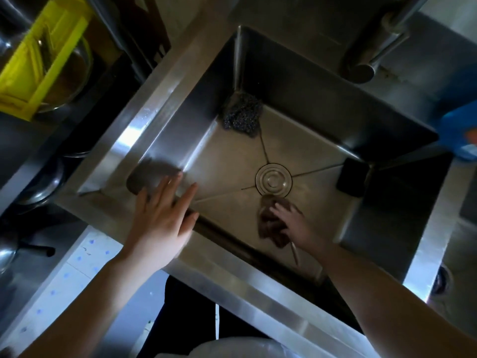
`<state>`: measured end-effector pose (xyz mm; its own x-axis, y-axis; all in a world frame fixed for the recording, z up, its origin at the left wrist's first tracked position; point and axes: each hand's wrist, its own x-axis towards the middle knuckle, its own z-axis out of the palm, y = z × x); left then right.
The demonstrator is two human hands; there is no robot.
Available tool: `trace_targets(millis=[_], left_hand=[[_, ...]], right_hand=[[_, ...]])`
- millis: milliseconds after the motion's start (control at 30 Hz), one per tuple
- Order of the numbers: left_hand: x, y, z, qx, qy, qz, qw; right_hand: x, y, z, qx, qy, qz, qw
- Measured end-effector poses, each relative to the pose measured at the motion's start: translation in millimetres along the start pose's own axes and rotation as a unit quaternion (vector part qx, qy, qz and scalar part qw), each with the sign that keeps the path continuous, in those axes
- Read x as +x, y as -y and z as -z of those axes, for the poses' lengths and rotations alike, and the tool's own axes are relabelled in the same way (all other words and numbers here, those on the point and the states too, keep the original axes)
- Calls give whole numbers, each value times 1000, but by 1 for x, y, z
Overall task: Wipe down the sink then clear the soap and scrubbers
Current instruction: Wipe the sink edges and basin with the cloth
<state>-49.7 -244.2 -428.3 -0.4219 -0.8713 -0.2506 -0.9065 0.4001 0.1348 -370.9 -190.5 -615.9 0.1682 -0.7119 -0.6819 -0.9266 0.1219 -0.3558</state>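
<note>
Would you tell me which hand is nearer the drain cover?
Right. The right hand, gripping a cloth, is just beside the drain cover; the left hand is over the sink rim, farther away.

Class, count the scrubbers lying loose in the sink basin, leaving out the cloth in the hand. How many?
2. A steel-wool scrubber sits in the far corner; a black sponge sits in the right-hand corner. The cloth could hide a small one.
</note>
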Motion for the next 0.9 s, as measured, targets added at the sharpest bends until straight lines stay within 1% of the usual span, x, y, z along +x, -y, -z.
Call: trace_targets(millis=[33, 67, 100, 133, 167, 200, 267, 333, 367, 433, 500, 567, 633, 667, 700, 733, 767, 833, 900], left_hand=[[-2, -4, 1, -4, 4, 4, 1000], [-5, -9, 1, -10, 6, 8, 1000], [-7, -13, 0, -16, 8, 14, 1000], [-10, -16, 0, -20, 11, 20, 1000], [-13, -19, -1, -22, 15, 24, 999], [-15, -21, -3, -20, 17, 25, 999], [-20, -23, -6, -9, 21, 24, 999], [-22, -24, -7, -1, 24, 25, 999], [-22, -25, -7, 0, 25, 25, 999], [-24, -28, -7, -8, 28, 25, 999], [-25, -31, -6, -17, 31, 24, 999], [-27, -34, -5, -22, 35, 23, 999], [-28, -37, -4, -23, 44, 24, 998], [-28, -39, -3, -22, 46, 24, 998], [-29, -41, -3, -20, 47, 23, 998], [-28, -43, -2, -18, 48, 21, 998], [-29, -44, -2, -17, 49, 20, 998], [-28, -47, -2, -19, 56, 22, 998], [-28, -50, -2, -23, 62, 24, 998]], right_hand=[[0, -4, 2, 54, -43, -51, 996], [-1, -7, 3, 84, -74, -90, 990], [0, -7, 4, 81, -86, -114, 987], [-1, -4, 3, 53, -78, -122, 988], [-2, 0, 1, 19, -54, -111, 992], [-4, 5, -1, -12, -18, -81, 996], [-13, 13, -12, -72, 57, 29, 995], [-23, 15, -21, -150, 104, 154, 971], [-25, 14, -23, -179, 117, 191, 958], [-24, 11, -20, -193, 122, 194, 954], [-20, 10, -13, -168, 111, 158, 967], [-19, 2, -6, -128, 89, 103, 982], [-21, -14, 1, -44, 29, 6, 999], [-22, -23, 6, -5, -18, -56, 998], [-23, -33, 11, 14, -66, -118, 991], [-23, -40, 16, 15, -103, -174, 979], [-23, -44, 20, 15, -123, -217, 968], [-23, -44, 22, 48, -133, -247, 959], [-27, -34, 18, 68, -125, -236, 961]])
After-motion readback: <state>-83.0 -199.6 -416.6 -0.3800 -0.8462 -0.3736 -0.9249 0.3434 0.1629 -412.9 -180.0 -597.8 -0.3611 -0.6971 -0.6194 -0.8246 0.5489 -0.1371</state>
